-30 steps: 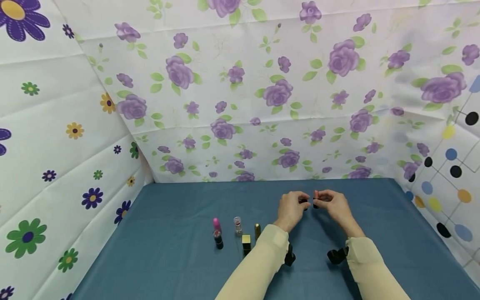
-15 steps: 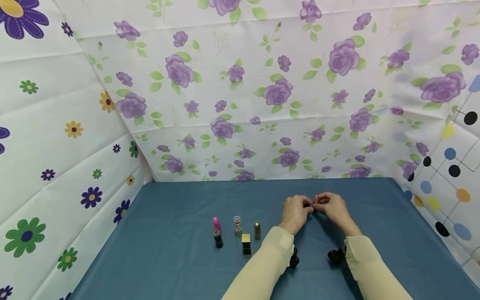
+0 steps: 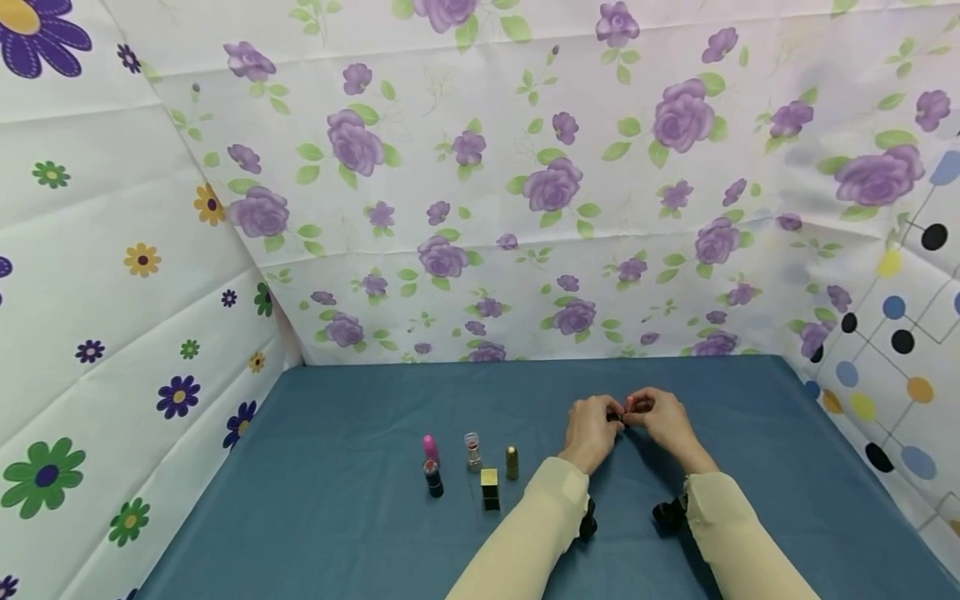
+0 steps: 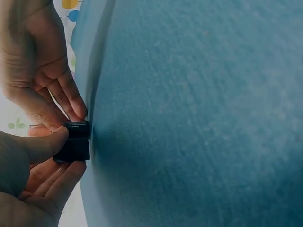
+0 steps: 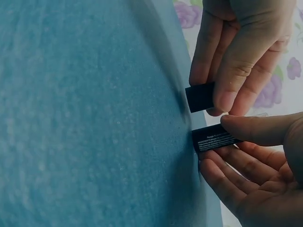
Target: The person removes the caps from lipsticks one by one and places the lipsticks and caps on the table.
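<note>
My left hand [image 3: 591,429] pinches a short black cap [image 5: 200,97] between thumb and fingers. My right hand [image 3: 663,421] holds a black lipstick tube [image 5: 215,139] with white print on its side. Both hands are close together over the right part of the blue table, fingertips almost meeting in the head view. In the right wrist view the cap and tube lie side by side with a small gap. From the left wrist, a reddish lipstick end [image 4: 39,130] shows partly behind my left thumb.
Left of my hands stand a pink lipstick [image 3: 430,448], a black lipstick with a red tip [image 3: 432,479], a clear-topped lipstick [image 3: 472,452], a gold tube [image 3: 512,462] and a gold-topped black tube [image 3: 490,489]. A flowered cloth [image 3: 450,167] hangs behind the blue table [image 3: 337,533].
My left hand has moved right and slightly nearer with the cap, closing the gap to my right hand. The right hand, still holding the lipstick tube, has shifted only a little.
</note>
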`<act>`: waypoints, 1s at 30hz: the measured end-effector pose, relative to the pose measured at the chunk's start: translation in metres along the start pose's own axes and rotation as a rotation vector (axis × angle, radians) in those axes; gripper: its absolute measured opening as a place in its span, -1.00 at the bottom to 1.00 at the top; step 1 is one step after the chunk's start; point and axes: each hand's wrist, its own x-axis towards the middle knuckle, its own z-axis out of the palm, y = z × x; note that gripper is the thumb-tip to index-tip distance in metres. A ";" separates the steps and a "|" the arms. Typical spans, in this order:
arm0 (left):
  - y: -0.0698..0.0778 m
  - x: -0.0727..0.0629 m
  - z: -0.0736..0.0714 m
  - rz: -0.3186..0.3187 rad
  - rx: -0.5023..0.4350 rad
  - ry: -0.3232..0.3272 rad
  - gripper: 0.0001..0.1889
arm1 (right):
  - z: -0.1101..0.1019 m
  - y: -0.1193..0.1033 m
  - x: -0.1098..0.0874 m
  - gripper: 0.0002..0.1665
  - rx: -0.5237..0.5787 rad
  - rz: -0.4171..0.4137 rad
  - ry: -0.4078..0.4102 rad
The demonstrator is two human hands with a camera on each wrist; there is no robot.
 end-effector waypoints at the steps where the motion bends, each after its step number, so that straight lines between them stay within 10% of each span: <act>1: 0.000 -0.001 0.000 -0.007 -0.001 -0.009 -0.89 | 0.000 0.000 0.000 -0.74 -0.002 0.000 -0.002; 30: -0.007 -0.002 0.002 0.044 0.029 -0.033 -0.82 | 0.001 0.003 0.001 -0.74 0.036 0.010 -0.026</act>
